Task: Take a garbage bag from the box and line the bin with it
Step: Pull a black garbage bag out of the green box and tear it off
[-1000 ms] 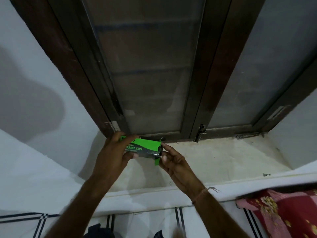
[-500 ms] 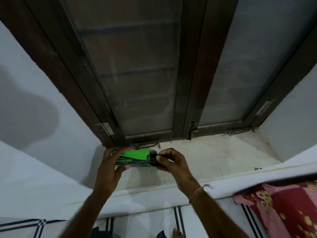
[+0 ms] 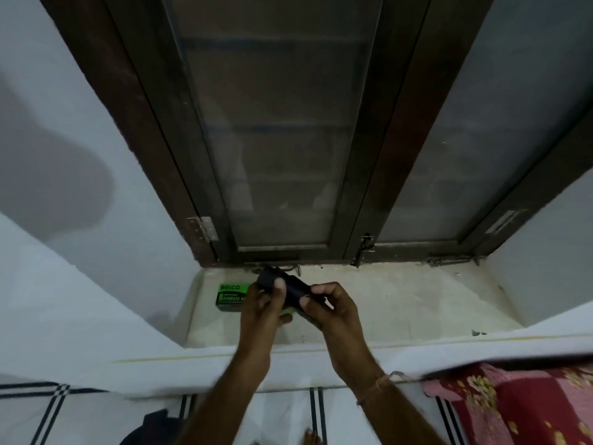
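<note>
1. Gripping a black roll of garbage bags (image 3: 290, 289) with both hands close together; left hand (image 3: 263, 308) pinching its left end, thumb on top; right hand (image 3: 332, 313) curled round its right end.
2. Flat on the window sill (image 3: 404, 303), partly behind the left hand: green box (image 3: 229, 297).

Dim indoor light, soft shadow on the left wall (image 3: 64, 175), wide-angle bending at edges, slight softness throughout

Left hand (image 3: 265, 305), right hand (image 3: 332, 311) — fingers (image 3: 323, 290) curled, gripping
</note>
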